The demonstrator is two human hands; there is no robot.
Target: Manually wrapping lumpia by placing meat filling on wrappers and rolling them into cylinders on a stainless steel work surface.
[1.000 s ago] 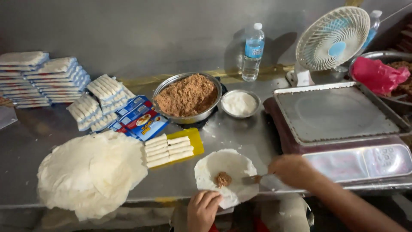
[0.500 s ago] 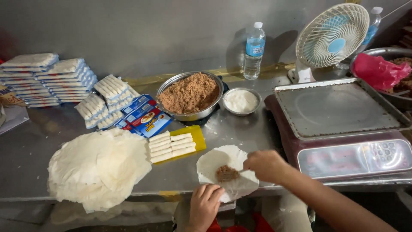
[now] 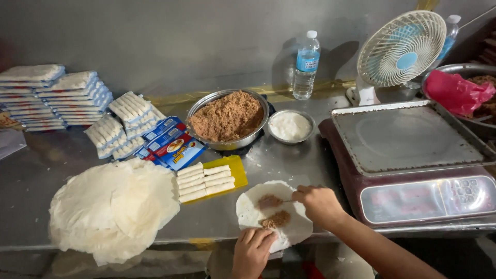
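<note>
Head view: the right hand (image 3: 319,205) is clenched around a small utensil, its tip at a brown filling mound (image 3: 269,201) on the round wrapper (image 3: 248,209) at the steel counter's (image 3: 41,165) front edge. The left hand (image 3: 252,250) presses flat, fingers loose, on the wrapper's near edge beside a second mound (image 3: 276,221).

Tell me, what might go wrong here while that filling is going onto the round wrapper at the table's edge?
The wrapper hangs partly over the table edge, held only by the left hand, so it might slip or tear. There are two clumps of filling on the thin sheet; it may split when rolled. The right hand works close to the scale, so the forearm might knock it.
</note>
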